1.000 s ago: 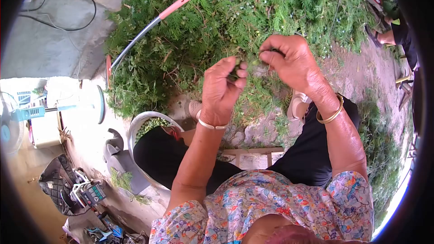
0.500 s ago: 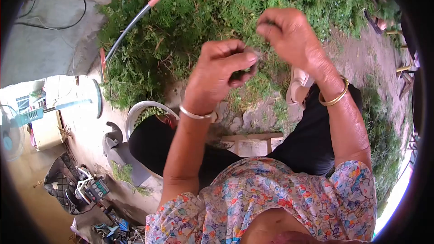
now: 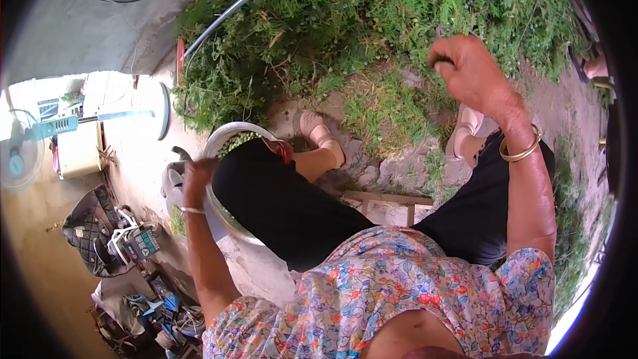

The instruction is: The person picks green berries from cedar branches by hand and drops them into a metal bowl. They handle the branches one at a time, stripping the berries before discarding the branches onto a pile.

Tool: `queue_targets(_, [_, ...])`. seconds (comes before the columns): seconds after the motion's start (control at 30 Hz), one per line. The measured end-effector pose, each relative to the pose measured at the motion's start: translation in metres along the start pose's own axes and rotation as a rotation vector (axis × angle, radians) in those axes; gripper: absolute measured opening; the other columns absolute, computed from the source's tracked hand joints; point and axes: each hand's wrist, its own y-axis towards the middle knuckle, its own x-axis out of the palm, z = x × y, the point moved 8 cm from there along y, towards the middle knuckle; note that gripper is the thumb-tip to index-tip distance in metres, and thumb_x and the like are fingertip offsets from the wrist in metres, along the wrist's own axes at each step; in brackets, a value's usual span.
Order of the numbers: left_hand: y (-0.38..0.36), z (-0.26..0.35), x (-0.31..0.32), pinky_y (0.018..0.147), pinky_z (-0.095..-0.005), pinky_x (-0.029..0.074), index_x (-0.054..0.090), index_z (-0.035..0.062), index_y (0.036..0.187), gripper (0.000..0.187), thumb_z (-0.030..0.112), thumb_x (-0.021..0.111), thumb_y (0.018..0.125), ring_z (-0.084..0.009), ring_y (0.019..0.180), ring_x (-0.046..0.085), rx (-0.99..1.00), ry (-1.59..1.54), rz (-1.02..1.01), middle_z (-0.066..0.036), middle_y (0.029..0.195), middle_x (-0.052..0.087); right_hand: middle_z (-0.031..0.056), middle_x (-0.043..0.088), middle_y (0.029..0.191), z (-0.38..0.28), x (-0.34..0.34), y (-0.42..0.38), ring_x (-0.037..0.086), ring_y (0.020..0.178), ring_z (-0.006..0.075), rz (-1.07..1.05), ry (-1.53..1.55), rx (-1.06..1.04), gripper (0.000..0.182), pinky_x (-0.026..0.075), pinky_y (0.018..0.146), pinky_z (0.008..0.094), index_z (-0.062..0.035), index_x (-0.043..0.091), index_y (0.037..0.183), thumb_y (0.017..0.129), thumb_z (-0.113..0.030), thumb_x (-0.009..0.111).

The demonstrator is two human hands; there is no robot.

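Note:
A white bucket [image 3: 211, 138] with small green cones [image 3: 237, 139] in it stands beside my left knee, partly covered by the black trouser leg. My left hand [image 3: 197, 183], blurred by motion, is at the outer side of the bucket's rim; its fingers do not show clearly. My right hand [image 3: 470, 73] is raised over the ground in front of me, with its fingers curled in. Whatever is in them, if anything, is hidden. Beyond it lies a large heap of cut green conifer branches [image 3: 372, 20].
A grey curved tube with a pink end [image 3: 242, 3] lies across the heap. To the left are a pale blue fan [image 3: 56, 126], a black quilted bag [image 3: 93, 229] and mixed clutter [image 3: 163, 312]. A low wooden stool [image 3: 389, 199] is under me. Another person's foot [image 3: 595, 68] shows at right.
My left hand has swung from in front of me down and left to the bucket. My right hand has moved right and slightly down. The view has shifted a little.

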Motion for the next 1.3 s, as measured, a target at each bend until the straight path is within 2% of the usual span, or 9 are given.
queue_targets(0.07, [-0.029, -0.056, 0.039, 0.064, -0.0275, 0.047, 0.064, -0.0029, 0.096, 0.019, 0.009, 0.052, 0.087, -0.0086, 0.073, 0.054, -0.191, -0.661, -0.09, -0.007, 0.085, 0.067, 0.0212, 0.061, 0.083, 0.002, 0.012, -0.001, 0.06, 0.078, 0.0347, -0.102, -0.061, -0.004, 0.022, 0.048, 0.072, 0.0426, 0.0013, 0.062, 0.089, 0.071, 0.003, 0.051])
queue_targets(0.17, [-0.032, -0.1, 0.053, 0.069, -0.0339, 0.048, 0.063, -0.0018, 0.099, 0.025, 0.015, 0.062, 0.081, -0.0193, 0.074, 0.06, 0.198, -0.122, 0.051, -0.01, 0.084, 0.066, 0.0207, 0.06, 0.079, 0.01, 0.034, -0.014, 0.059, 0.077, 0.0359, -0.208, -0.131, -0.194, 0.031, 0.048, 0.074, 0.0429, -0.0008, 0.06, 0.101, 0.071, 0.002, 0.055])
queue_targets(0.27, [0.016, -0.16, 0.055, 0.068, -0.0353, 0.049, 0.063, -0.0013, 0.101, 0.034, 0.018, 0.069, 0.073, -0.0228, 0.072, 0.061, -0.067, -0.303, 0.052, -0.011, 0.084, 0.065, 0.0215, 0.059, 0.08, -0.004, 0.045, -0.02, 0.059, 0.079, 0.0366, -0.326, -0.196, -0.255, 0.029, 0.048, 0.074, 0.0438, 0.0001, 0.059, 0.101, 0.072, 0.001, 0.054])
queue_targets(0.33, [0.049, -0.029, 0.033, 0.065, -0.0338, 0.049, 0.063, -0.0022, 0.1, 0.037, 0.018, 0.069, 0.07, -0.0203, 0.071, 0.06, 0.174, 0.172, -0.058, -0.011, 0.08, 0.065, 0.0221, 0.061, 0.083, -0.003, 0.052, -0.011, 0.06, 0.083, 0.0384, -0.517, -0.279, -0.038, 0.017, 0.049, 0.072, 0.046, 0.0029, 0.057, 0.088, 0.073, 0.002, 0.05])
queue_targets(0.4, [0.072, 0.051, 0.022, 0.057, -0.0315, 0.046, 0.063, -0.0049, 0.094, 0.034, 0.016, 0.067, 0.068, -0.017, 0.065, 0.06, -0.102, -0.127, -0.063, -0.014, 0.067, 0.061, 0.0217, 0.061, 0.08, -0.006, 0.051, -0.006, 0.06, 0.08, 0.0394, -0.488, -0.301, -0.046, 0.016, 0.049, 0.071, 0.0464, 0.0029, 0.057, 0.087, 0.072, 0.001, 0.05])
queue_targets(0.6, [0.177, 0.197, 0.058, 0.07, -0.0431, 0.046, 0.062, -0.0059, 0.086, 0.037, 0.025, 0.069, 0.066, -0.0378, 0.078, 0.06, 0.56, 0.253, 0.011, -0.026, 0.078, 0.059, 0.0217, 0.058, 0.068, 0.001, 0.054, -0.008, 0.059, 0.073, 0.0412, -0.41, -0.343, -0.072, 0.024, 0.048, 0.066, 0.0483, 0.0023, 0.053, 0.093, 0.073, -0.006, 0.064])
queue_targets(0.8, [0.276, 0.25, 0.12, 0.076, -0.0422, 0.048, 0.059, -0.0036, 0.103, 0.045, 0.021, 0.071, 0.067, -0.0381, 0.089, 0.059, 0.379, 0.079, 0.105, -0.025, 0.096, 0.06, 0.0203, 0.058, 0.072, 0.0, 0.051, -0.007, 0.06, 0.072, 0.0392, -0.4, -0.401, -0.049, 0.026, 0.048, 0.066, 0.0475, 0.0036, 0.05, 0.096, 0.073, -0.002, 0.059])
queue_targets(1.0, [0.32, 0.329, 0.176, 0.076, -0.0465, 0.048, 0.048, 0.0047, 0.121, 0.053, 0.008, 0.065, 0.071, -0.0435, 0.087, 0.059, 0.693, 0.447, 0.21, -0.025, 0.107, 0.055, 0.0214, 0.058, 0.085, -0.005, 0.047, -0.005, 0.059, 0.084, 0.0375, -0.446, -0.392, -0.057, 0.045, 0.046, 0.078, 0.0466, 0.0067, 0.046, 0.113, 0.069, 0.002, 0.055])
queue_targets(1.3, [0.342, 0.345, 0.194, 0.064, -0.0433, 0.052, 0.061, 0.0015, 0.082, 0.011, 0.004, 0.051, 0.078, -0.0356, 0.075, 0.064, 0.636, 0.592, 0.246, -0.02, 0.079, 0.063, 0.0221, 0.058, 0.087, 0.002, 0.046, -0.005, 0.059, 0.085, 0.0372, -0.448, -0.357, -0.05, 0.044, 0.046, 0.078, 0.0458, 0.0058, 0.046, 0.115, 0.071, 0.0, 0.054])
